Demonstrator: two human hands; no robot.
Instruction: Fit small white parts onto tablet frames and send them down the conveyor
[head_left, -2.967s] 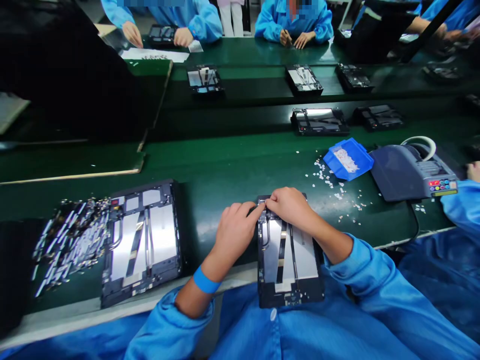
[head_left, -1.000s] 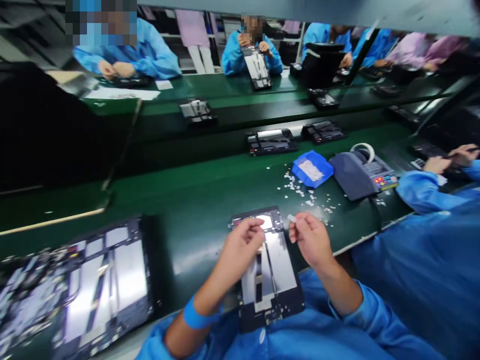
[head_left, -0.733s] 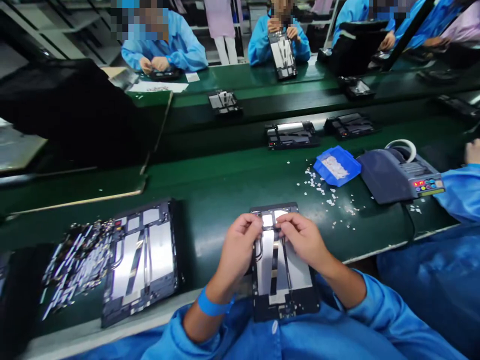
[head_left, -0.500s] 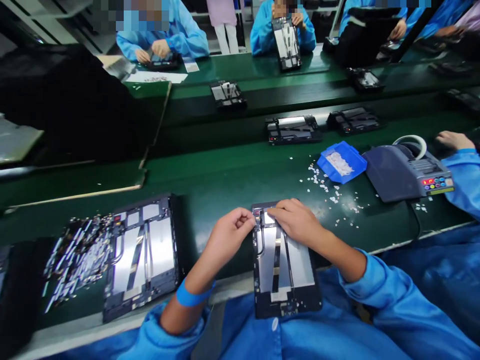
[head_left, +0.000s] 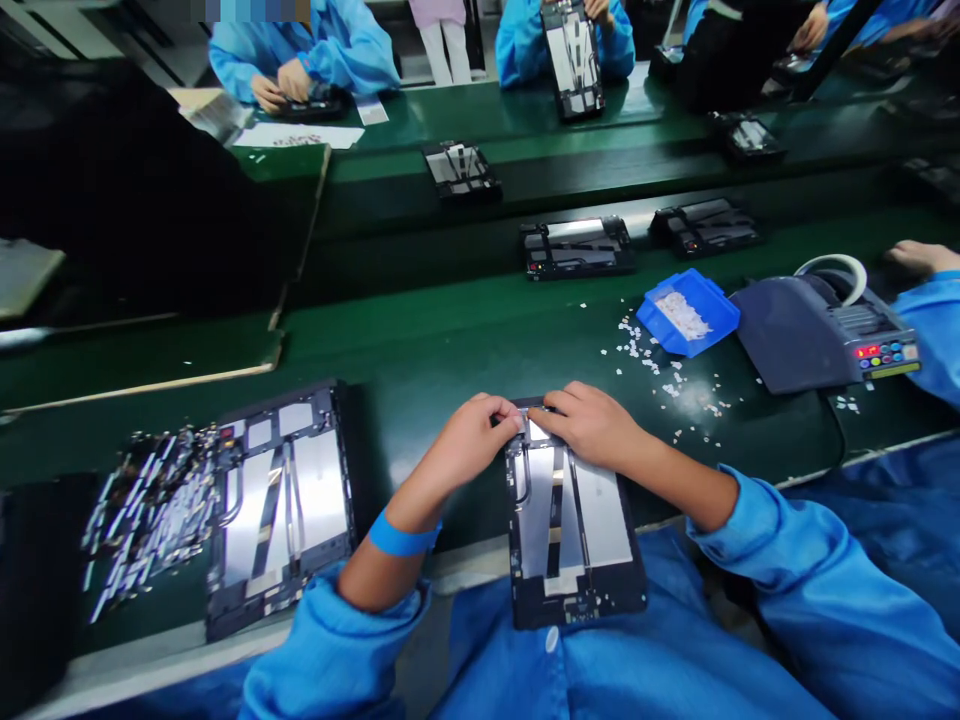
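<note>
A black tablet frame with silver plates lies in front of me, its near end over the bench edge on my lap. My left hand pinches at the frame's top left corner. My right hand presses its fingertips on the top edge beside it. Whatever small piece sits under the fingertips is hidden. The two hands almost touch.
A second tablet frame lies at my left beside a heap of small silver strips. A blue bin of white bits, loose white bits and a tape dispenser stand at the right. More frames ride the belt. Other people in blue work around.
My right hand carried a small white piece from the air down to the frame's top edge. Both hands have settled closer together on that edge. The camera has tilted downward.
</note>
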